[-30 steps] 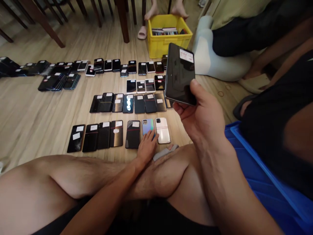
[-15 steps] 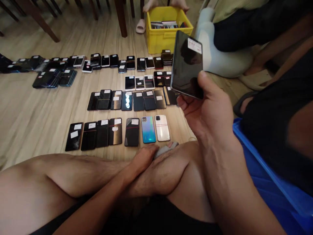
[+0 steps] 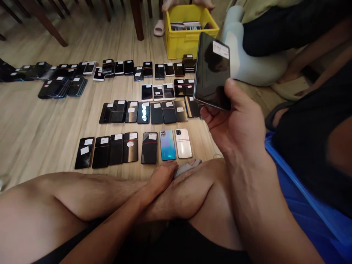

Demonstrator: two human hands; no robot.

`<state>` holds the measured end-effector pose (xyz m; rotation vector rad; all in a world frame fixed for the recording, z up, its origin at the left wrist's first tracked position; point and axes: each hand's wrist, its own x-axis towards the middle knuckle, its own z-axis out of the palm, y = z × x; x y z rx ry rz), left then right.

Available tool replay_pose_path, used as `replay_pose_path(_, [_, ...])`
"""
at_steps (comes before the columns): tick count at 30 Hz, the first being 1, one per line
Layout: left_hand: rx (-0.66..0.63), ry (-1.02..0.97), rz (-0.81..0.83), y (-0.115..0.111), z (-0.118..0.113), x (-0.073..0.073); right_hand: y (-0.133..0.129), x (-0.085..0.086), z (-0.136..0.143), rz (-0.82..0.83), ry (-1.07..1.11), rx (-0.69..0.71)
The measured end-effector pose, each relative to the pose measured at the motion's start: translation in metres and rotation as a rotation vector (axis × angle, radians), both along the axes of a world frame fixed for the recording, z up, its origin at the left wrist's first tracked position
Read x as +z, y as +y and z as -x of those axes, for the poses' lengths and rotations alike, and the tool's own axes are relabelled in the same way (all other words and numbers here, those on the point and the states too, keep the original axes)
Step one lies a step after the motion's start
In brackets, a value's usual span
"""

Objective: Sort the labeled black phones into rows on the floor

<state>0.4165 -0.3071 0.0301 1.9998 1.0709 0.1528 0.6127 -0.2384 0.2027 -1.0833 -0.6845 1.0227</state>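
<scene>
A black smartphone (image 3: 211,77) with a white label at its upper corner is gripped by my right hand (image 3: 238,117), thumb on its near right edge. It is held up over the floor, tilted, its dark glass facing me. My left hand (image 3: 165,172) rests on my crossed shins, its fingers largely hidden. Just beyond it lie a blue smartphone (image 3: 167,145) and a pale gold smartphone (image 3: 183,143) with a red band around it. Left of these, a labelled black smartphone (image 3: 149,148) lies flat in the same row.
Several rows of labelled phones and phone stacks (image 3: 78,87) cover the wooden floor ahead. A yellow crate (image 3: 181,46) holding phones stands at the back, with another person's hands at its rim. A blue bin (image 3: 299,198) is at my right, beside a seated person's leg.
The view has shifted very slightly. My right hand still holds the black smartphone in nearly the same pose, and my left hand has stayed on my shins.
</scene>
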Motion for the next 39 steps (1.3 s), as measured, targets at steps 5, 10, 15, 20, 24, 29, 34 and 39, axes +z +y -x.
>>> replay_pose_path(5, [-0.060,0.022,-0.088,0.000,0.000,-0.005,0.000,-0.001,0.000,-0.006,0.000,-0.011])
replay_pose_path(10, [-0.064,0.012,-0.127,0.000,0.000,-0.007,0.001,-0.001,0.001,-0.022,0.005,-0.011])
replay_pose_path(15, [-0.075,0.021,-0.145,0.000,0.000,-0.009,-0.001,0.000,0.004,-0.037,0.032,-0.007])
replay_pose_path(20, [-0.085,0.005,-0.208,0.001,0.001,-0.016,-0.001,0.002,0.006,-0.040,0.052,-0.010])
replay_pose_path(24, [0.017,0.164,-0.361,0.005,-0.012,-0.017,0.000,0.000,0.004,-0.024,0.028,-0.004])
replay_pose_path(29, [0.175,0.448,-0.437,0.018,-0.041,-0.013,0.000,-0.002,0.006,-0.049,0.093,-0.019])
replay_pose_path(34, [0.157,0.527,-0.480,0.031,-0.053,-0.016,-0.001,0.001,0.008,-0.077,0.116,-0.012])
replay_pose_path(39, [0.099,0.549,-0.499,0.036,-0.049,-0.019,0.000,-0.003,0.004,-0.102,0.110,0.007])
